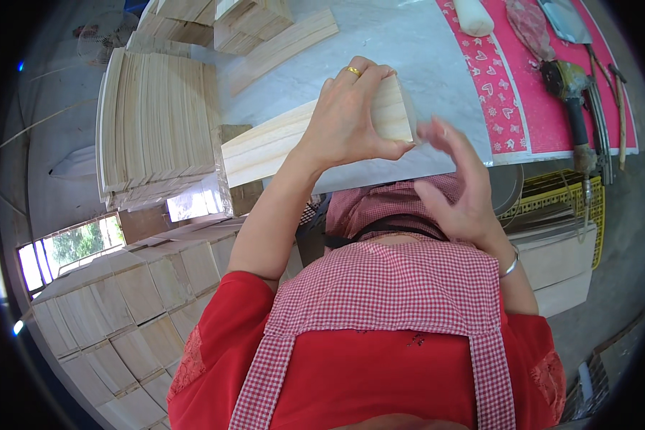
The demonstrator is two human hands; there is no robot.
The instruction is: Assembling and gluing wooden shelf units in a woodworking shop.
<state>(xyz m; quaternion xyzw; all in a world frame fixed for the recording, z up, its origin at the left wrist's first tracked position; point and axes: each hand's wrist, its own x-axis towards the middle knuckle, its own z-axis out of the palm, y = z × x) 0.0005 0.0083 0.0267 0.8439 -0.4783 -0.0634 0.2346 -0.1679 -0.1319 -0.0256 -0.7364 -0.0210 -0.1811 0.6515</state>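
My left hand [342, 120] grips a long pale wooden box-like piece [265, 152], thumb on the near side and fingers over the far side. The piece slants across the near part of the table, its right end close to my right hand. That right hand [467, 188] is held apart from the wood, slightly blurred, with thumb and fingers spread and nothing in it. Just left of the piece stands a large stack of thin wooden boards [161, 122]. Another flat board [287, 46] lies farther back on the table. Whether the gripped piece is hollow is hidden.
A marbled covering [423, 64] lies on the table, with a pink patterned cloth [491, 93] at right. On the pink side lie a nail gun [572, 93] and a white cylinder [473, 18]. Stacked wooden pieces [147, 287] stand at lower left; a yellow crate [599, 236] sits at right.
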